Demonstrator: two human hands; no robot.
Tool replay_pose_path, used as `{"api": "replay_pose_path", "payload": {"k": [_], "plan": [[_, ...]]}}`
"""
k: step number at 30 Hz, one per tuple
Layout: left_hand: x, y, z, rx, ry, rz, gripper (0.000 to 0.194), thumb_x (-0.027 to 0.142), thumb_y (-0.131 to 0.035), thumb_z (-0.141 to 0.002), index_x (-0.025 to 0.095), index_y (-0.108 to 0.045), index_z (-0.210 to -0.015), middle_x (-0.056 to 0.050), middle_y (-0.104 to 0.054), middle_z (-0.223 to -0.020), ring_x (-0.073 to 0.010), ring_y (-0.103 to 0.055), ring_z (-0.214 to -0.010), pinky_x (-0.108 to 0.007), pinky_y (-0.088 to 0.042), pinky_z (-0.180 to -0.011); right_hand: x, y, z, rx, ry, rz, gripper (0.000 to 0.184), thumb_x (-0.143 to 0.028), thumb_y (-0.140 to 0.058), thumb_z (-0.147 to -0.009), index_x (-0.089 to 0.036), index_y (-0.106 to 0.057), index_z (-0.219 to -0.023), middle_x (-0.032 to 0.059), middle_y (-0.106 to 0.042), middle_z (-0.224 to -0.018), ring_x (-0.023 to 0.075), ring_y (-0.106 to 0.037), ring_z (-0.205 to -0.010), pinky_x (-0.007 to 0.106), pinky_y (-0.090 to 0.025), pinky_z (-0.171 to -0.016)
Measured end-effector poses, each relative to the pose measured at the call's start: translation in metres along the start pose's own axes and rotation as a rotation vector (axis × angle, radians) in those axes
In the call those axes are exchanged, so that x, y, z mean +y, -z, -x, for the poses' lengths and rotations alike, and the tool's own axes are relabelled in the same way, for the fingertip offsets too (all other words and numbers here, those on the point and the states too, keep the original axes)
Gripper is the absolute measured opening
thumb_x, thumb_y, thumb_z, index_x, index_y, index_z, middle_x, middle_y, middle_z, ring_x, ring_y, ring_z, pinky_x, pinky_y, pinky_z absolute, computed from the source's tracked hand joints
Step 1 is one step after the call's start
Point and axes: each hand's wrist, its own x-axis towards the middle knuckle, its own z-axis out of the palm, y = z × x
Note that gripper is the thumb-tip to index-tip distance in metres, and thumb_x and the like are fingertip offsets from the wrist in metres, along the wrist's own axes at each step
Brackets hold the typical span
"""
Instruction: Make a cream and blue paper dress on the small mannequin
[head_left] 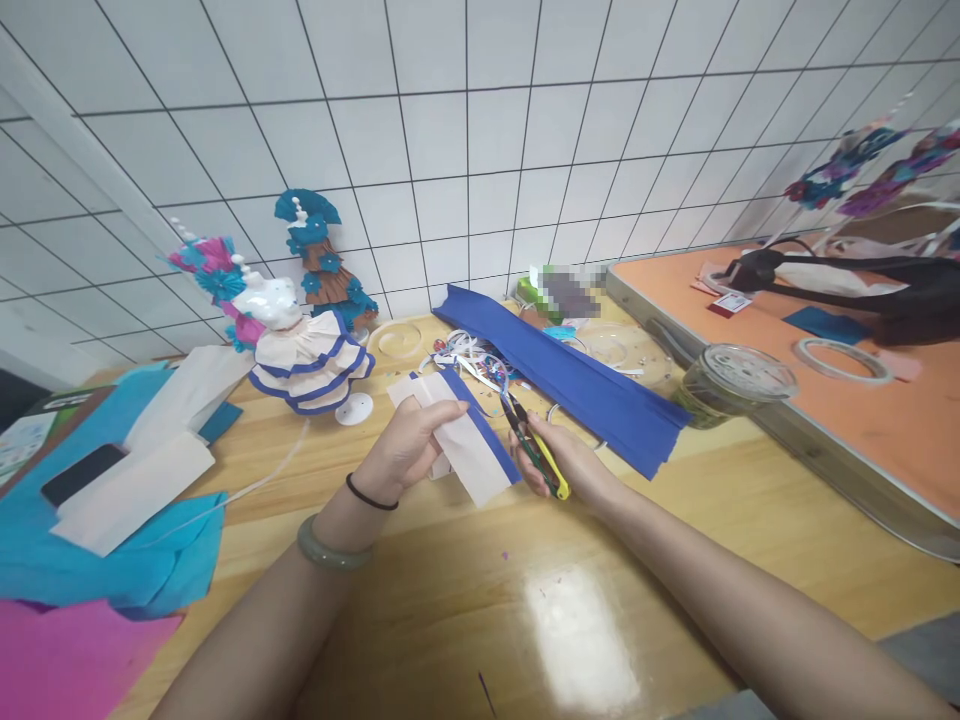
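My left hand (409, 445) is closed on a strip of cream crepe paper with a blue edge (469, 440), holding it just above the wooden table (465, 600). My right hand (566, 465) grips small scissors with yellow-green handles (536, 450); their blades point up-left at the strip's blue edge. A jade bangle and a black hair tie sit on my left wrist.
A paper doll in a cream and blue dress (300, 345) stands at the back left, with a blue-brown doll (322, 260) behind it. A long blue crepe sheet (570, 375), a glass jar (731, 385), tape rolls and an orange board (885, 400) lie right; paper sheets pile left.
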Motion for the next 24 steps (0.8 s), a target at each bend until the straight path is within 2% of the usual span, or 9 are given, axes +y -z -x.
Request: {"api": "replay_pose_path", "payload": {"k": [5,9,12,15,17,20,22,24], "plan": [[0.001,0.001,0.000,-0.011,0.003,-0.016,0.020,0.013,-0.068,-0.065,0.010,-0.065,-0.085,-0.005,-0.069,-0.072,-0.0164,-0.064,-0.065,-0.028,-0.051,-0.064,-0.008,0.005,-0.006,0.229,-0.079,-0.267,0.035,-0.051,-0.042,-0.085,-0.018,-0.051,-0.078,-0.0066,-0.043,-0.039,0.0074,-0.035,-0.030,0.017,-0.027,-0.032],[0.002,0.002,0.000,0.010,0.009,-0.013,0.017,0.013,-0.068,-0.065,0.012,-0.065,-0.082,-0.004,-0.070,-0.072,-0.0164,-0.064,-0.064,-0.028,-0.051,-0.065,-0.012,0.004,-0.004,0.341,0.089,-0.228,0.036,-0.055,-0.046,-0.081,-0.019,-0.050,-0.080,-0.0062,-0.045,-0.040,0.0082,-0.037,-0.032,0.019,-0.029,-0.034],[0.003,0.003,-0.001,0.039,0.003,-0.035,0.016,0.016,-0.068,-0.065,0.013,-0.064,-0.081,-0.002,-0.069,-0.073,-0.0147,-0.064,-0.063,-0.027,-0.051,-0.062,-0.009,0.001,0.000,0.308,0.182,-0.046,0.041,-0.059,-0.040,-0.083,-0.019,-0.050,-0.083,-0.0053,-0.047,-0.041,0.0101,-0.039,-0.033,0.021,-0.030,-0.035],[0.001,0.005,-0.002,0.092,-0.026,-0.081,0.020,0.018,-0.069,-0.065,0.015,-0.062,-0.083,-0.001,-0.068,-0.075,-0.0147,-0.063,-0.065,-0.027,-0.051,-0.061,-0.005,0.000,0.002,0.183,0.224,0.128,0.042,-0.059,-0.039,-0.084,-0.019,-0.050,-0.086,-0.0064,-0.045,-0.041,0.0097,-0.037,-0.033,0.021,-0.030,-0.036],[0.000,0.006,-0.004,0.111,-0.050,-0.105,0.023,0.018,-0.070,-0.065,0.016,-0.061,-0.086,-0.001,-0.068,-0.077,-0.0160,-0.063,-0.068,-0.029,-0.051,-0.063,-0.003,-0.001,0.003,0.106,0.237,0.168,0.041,-0.058,-0.044,-0.082,-0.019,-0.051,-0.085,-0.0082,-0.042,-0.040,0.0081,-0.033,-0.032,0.021,-0.028,-0.037],[-0.003,0.006,-0.005,0.091,-0.064,-0.130,0.028,0.018,-0.070,-0.064,0.016,-0.061,-0.091,-0.002,-0.068,-0.082,-0.0180,-0.064,-0.073,-0.032,-0.051,-0.068,-0.002,-0.002,0.003,0.043,0.190,0.142,0.039,-0.052,-0.059,-0.075,-0.017,-0.052,-0.089,-0.0107,-0.037,-0.041,0.0051,-0.026,-0.032,0.020,-0.021,-0.036],[-0.004,0.006,-0.004,0.080,-0.062,-0.146,0.030,0.017,-0.070,-0.064,0.015,-0.061,-0.092,-0.003,-0.068,-0.083,-0.0186,-0.064,-0.074,-0.033,-0.051,-0.070,-0.001,-0.004,0.004,0.045,0.131,0.120,0.041,-0.044,-0.070,-0.068,-0.017,-0.054,-0.094,-0.0105,-0.039,-0.045,0.0040,-0.026,-0.034,0.019,-0.018,-0.037],[-0.004,0.004,-0.004,0.080,-0.058,-0.152,0.031,0.017,-0.071,-0.063,0.014,-0.061,-0.092,-0.004,-0.068,-0.084,-0.0190,-0.064,-0.076,-0.033,-0.051,-0.071,-0.001,-0.007,0.005,0.064,0.068,0.089,0.039,-0.038,-0.075,-0.063,-0.017,-0.056,-0.091,-0.0102,-0.039,-0.047,0.0037,-0.026,-0.036,0.019,-0.016,-0.037]]}}
